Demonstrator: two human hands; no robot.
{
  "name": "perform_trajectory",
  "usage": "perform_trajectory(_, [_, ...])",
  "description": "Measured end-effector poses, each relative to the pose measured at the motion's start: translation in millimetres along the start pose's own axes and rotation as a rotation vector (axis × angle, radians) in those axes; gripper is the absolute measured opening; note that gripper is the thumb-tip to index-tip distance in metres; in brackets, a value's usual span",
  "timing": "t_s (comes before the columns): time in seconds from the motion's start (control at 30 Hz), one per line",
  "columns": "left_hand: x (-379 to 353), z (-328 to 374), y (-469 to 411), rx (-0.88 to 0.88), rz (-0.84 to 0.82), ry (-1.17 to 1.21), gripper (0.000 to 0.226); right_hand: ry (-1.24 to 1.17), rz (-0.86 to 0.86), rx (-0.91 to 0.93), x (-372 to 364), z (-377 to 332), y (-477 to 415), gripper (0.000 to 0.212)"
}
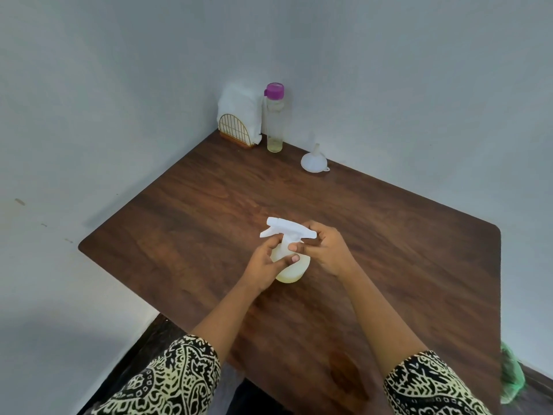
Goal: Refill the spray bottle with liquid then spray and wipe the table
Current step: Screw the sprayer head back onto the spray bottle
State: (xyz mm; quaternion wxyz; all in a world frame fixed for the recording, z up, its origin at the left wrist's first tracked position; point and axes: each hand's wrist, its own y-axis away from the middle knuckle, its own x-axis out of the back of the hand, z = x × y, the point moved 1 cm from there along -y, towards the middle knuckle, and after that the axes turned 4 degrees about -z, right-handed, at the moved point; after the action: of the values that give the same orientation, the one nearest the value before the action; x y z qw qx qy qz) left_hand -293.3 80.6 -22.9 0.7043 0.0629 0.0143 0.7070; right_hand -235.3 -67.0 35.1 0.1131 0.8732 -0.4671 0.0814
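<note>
One desk (pixel 389 265), dark wood, set into a wall corner. Two hands work at its middle. The left hand (pixel 266 265) has its grip wrapped round the body of the spray bottle (pixel 291 272), which stands upright on the desk near the centre. The right hand (pixel 329 250) has its grip pinched on the collar just under the white head (pixel 287 227). The body shows pale yellow liquid, so the filling is probably done and the head is being screwed on, though the turning direction cannot be told.

At the far corner stands one holder (pixel 236 131) with a stack of napkins (pixel 239 103), sheets uncountable. Just beside it is one bottle (pixel 274 121), purple-capped, with only a little yellowish liquid at the bottom. One funnel (pixel 314 160) rests mouth-down nearby, apart from both.

Hazards:
- A head seated crooked on the thread would likely leak when the spray bottle is tilted to spray.
- If the left grip slackens while the right twists, the spray bottle may spin or tip and spill.
- A finger catching the trigger could fire spray early.
- The napkins lie well away, across the desk.
</note>
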Motion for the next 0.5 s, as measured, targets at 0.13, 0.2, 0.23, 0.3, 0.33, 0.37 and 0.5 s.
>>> perform_trajectory(0.13, [0, -4, -2, -0.002, 0.019, -0.027, 0.044, 0.127, 0.096, 0.024, -10, -7, 2, 0.024])
perform_trajectory(0.2, [0, -6, -2, -0.026, 0.037, -0.039, 0.041, 0.224, 0.218, 0.019, -22, -6, 3, 0.038])
perform_trajectory(0.23, [0, -6, -2, -0.031, 0.046, -0.043, 0.038, 0.243, 0.278, 0.017, -27, -6, 4, 0.042])
perform_trajectory(0.3, [-1, -6, -2, -0.032, 0.048, -0.031, 0.030, 0.237, 0.379, 0.022, -36, -5, 4, 0.043])
perform_trajectory(0.33, [-1, -6, -2, -0.033, 0.044, -0.027, 0.028, 0.229, 0.416, 0.025, -39, -4, 4, 0.042])
perform_trajectory(0.37, [-1, -5, -2, -0.039, 0.042, -0.034, 0.028, 0.219, 0.441, 0.033, -42, -5, 4, 0.041])
perform_trajectory(0.5, [-1, -7, -4, -0.049, 0.049, -0.047, 0.029, 0.201, 0.418, 0.088, -45, -5, 1, 0.032])
